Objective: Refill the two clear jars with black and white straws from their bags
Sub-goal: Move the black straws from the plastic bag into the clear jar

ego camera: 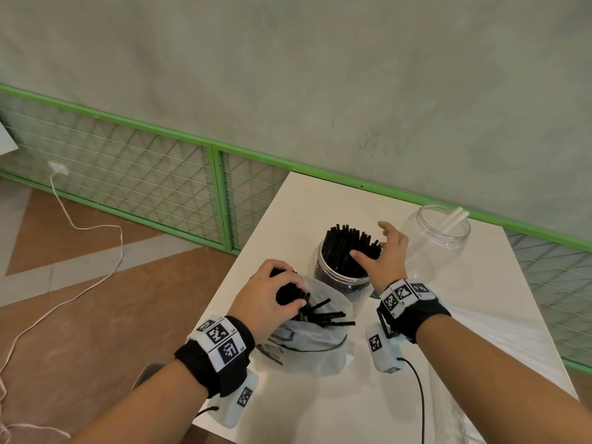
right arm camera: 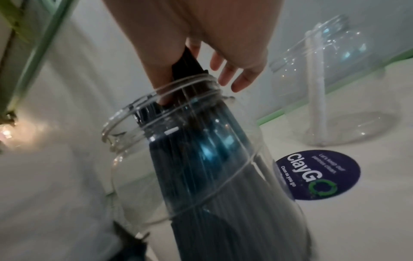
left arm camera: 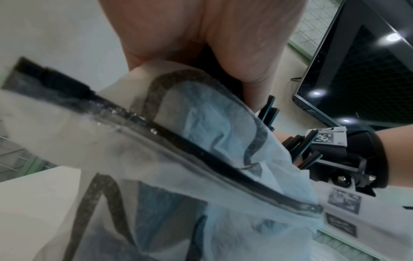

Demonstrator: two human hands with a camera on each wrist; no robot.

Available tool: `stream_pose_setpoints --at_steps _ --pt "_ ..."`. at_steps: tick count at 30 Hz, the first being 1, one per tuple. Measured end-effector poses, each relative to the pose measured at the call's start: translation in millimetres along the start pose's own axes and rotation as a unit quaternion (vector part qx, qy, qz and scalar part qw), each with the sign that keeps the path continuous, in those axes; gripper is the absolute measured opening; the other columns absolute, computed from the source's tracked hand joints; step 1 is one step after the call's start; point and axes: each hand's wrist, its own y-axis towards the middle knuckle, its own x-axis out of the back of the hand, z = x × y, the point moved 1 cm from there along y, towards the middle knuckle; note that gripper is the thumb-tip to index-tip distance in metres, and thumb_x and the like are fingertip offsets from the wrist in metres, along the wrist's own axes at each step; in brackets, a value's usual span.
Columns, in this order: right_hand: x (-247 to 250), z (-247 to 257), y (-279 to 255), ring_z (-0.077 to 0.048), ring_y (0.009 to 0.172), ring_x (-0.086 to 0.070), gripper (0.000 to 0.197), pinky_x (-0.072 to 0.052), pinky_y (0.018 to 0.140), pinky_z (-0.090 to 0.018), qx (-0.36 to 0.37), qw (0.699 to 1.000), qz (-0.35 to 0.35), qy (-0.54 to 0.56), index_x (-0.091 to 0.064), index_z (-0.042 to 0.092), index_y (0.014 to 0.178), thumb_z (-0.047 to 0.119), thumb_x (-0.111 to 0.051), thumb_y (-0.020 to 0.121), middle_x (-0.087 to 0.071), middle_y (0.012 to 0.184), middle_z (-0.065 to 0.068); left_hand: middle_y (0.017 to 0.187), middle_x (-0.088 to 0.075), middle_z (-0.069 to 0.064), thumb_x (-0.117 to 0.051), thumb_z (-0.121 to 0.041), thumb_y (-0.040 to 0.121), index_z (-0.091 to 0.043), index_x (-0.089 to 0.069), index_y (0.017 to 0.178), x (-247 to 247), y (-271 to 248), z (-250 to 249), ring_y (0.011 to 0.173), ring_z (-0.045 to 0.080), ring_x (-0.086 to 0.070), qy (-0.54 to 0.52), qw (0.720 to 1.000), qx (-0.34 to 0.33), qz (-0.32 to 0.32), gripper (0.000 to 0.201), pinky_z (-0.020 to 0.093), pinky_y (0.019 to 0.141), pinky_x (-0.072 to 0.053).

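A clear jar [ego camera: 341, 270] packed with black straws [ego camera: 346, 245] stands mid-table. My right hand [ego camera: 371, 241] rests on their tops, thumb on the near side and fingers straight on the far side. In the right wrist view the thumb of that hand [right arm camera: 201, 35] dips inside the jar [right arm camera: 138, 141] rim against the straws [right arm camera: 212, 176]. My left hand [ego camera: 288, 290] grips a bundle of black straws [ego camera: 323, 312] in the mouth of a translucent bag [ego camera: 314, 347]. The bag [left arm camera: 201, 159] fills the left wrist view below the hand [left arm camera: 223, 44]. A second clear jar [ego camera: 439, 241] holds a few white straws [ego camera: 453, 219].
The white table [ego camera: 320, 203] ends just left of the bag, with floor and a white cable [ego camera: 80, 225] beyond. A green mesh fence [ego camera: 217, 187] runs behind. Clear plastic film [ego camera: 499, 331] lies at the table's right. A round dark sticker [right arm camera: 317, 174] sits between the jars.
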Motion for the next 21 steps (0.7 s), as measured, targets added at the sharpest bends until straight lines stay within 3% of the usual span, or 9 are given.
stream_pose_setpoints --at_steps 2,4,6,9,13,16,18,21 --pt "3 0 2 -0.026 0.122 -0.043 0.076 -0.036 0.108 -0.037 0.046 0.999 0.01 -0.014 -0.034 0.019 0.141 0.013 -0.075 0.077 -0.032 0.137 -0.011 0.115 -0.042 -0.016 -0.072 -0.03 0.079 -0.041 -0.06 0.09 0 1 0 0.099 -0.003 -0.044 -0.001 1.0 -0.002 -0.002 0.019 0.005 0.083 -0.031" --pt "6 2 5 -0.026 0.129 -0.039 0.063 -0.029 0.112 -0.034 0.109 0.991 0.039 -0.066 -0.039 0.016 0.141 0.009 -0.065 0.085 -0.034 0.141 -0.012 0.115 -0.042 -0.016 -0.071 -0.03 0.079 -0.04 -0.061 0.091 0 4 -1 0.099 -0.002 -0.044 0.0 1.0 -0.004 -0.001 0.018 0.004 0.082 -0.031" --pt "5 5 5 -0.028 0.135 -0.033 0.047 -0.024 0.114 -0.033 0.134 0.979 0.094 -0.123 -0.045 0.013 0.138 0.014 -0.056 0.093 -0.036 0.147 -0.011 0.116 -0.042 -0.016 -0.071 -0.031 0.079 -0.039 -0.061 0.092 1 4 0 0.099 -0.001 -0.045 0.003 1.0 -0.002 -0.001 0.018 0.003 0.082 -0.031" --pt "5 3 6 -0.023 0.143 -0.021 0.053 -0.017 0.118 -0.032 0.126 0.963 0.155 -0.181 -0.035 0.009 0.144 0.03 -0.047 0.098 -0.023 0.156 -0.007 0.116 -0.042 -0.016 -0.071 -0.031 0.079 -0.038 -0.062 0.092 1 3 0 0.099 -0.002 -0.044 0.004 1.0 0.0 -0.001 0.018 0.0 0.081 -0.03" --pt "7 3 12 -0.021 0.145 -0.013 0.061 -0.014 0.115 -0.026 0.188 0.951 0.117 -0.217 -0.023 0.01 0.148 0.03 -0.048 0.097 0.002 0.16 -0.003 0.115 -0.042 -0.016 -0.072 -0.03 0.079 -0.04 -0.061 0.09 1 2 -1 0.098 -0.006 -0.044 0.0 1.0 -0.003 -0.001 0.019 -0.001 0.081 -0.03" --pt "8 7 16 -0.02 0.143 -0.017 0.065 -0.02 0.114 -0.029 0.193 0.961 0.081 -0.182 -0.015 0.018 0.151 0.028 -0.049 0.096 0.001 0.16 0.0 0.115 -0.041 -0.016 -0.071 -0.03 0.079 -0.044 -0.058 0.088 2 3 -1 0.102 -0.012 -0.042 -0.001 1.0 -0.007 0.002 0.022 -0.002 0.081 -0.029" --pt "11 8 16 -0.017 0.144 -0.013 0.07 -0.017 0.116 -0.028 0.173 0.971 0.069 -0.152 -0.01 0.015 0.151 0.032 -0.049 0.096 -0.002 0.16 -0.001 0.115 -0.041 -0.016 -0.071 -0.03 0.079 -0.044 -0.057 0.088 2 3 0 0.103 -0.013 -0.04 0.0 1.0 -0.008 0.004 0.022 -0.003 0.081 -0.028" --pt "12 0 14 -0.023 0.144 -0.017 0.069 -0.02 0.116 -0.036 0.155 0.957 0.085 -0.229 -0.022 0.008 0.148 0.05 -0.038 0.095 -0.003 0.16 -0.002 0.115 -0.041 -0.016 -0.071 -0.03 0.079 -0.041 -0.06 0.089 2 3 1 0.102 -0.012 -0.041 0.001 1.0 -0.009 0.001 0.019 -0.003 0.081 -0.029"
